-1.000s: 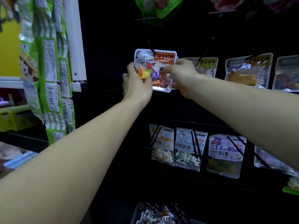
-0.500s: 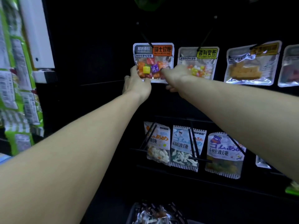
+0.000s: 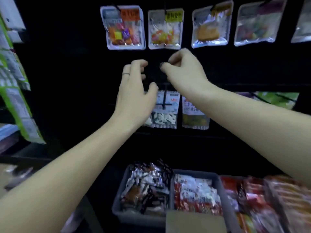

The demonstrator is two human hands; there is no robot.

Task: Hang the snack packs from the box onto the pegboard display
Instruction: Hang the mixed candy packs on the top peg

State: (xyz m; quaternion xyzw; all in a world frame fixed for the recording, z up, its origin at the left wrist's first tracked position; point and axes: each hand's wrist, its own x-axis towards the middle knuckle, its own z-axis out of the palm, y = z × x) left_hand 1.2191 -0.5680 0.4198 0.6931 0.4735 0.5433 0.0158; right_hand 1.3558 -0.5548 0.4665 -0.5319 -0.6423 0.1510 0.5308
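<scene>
The snack pack with an orange label and coloured candies hangs on a peg at the top left of the black pegboard. Neither hand touches it. My left hand is below the pack, fingers spread and loosely curved, holding nothing. My right hand is beside it to the right, fingers loosely curled, also empty. The edge of a cardboard box shows at the bottom centre.
More packs hang along the top row: a yellow-labelled pack and a pack of tan snacks. A lower row holds white candy packs. Grey bins full of wrapped snacks stand below. Green bags hang at the left.
Both hands have let go of the orange-labelled pack, which stays on its peg, and have dropped below it. The view has tilted down, bringing the bins and box into sight.
</scene>
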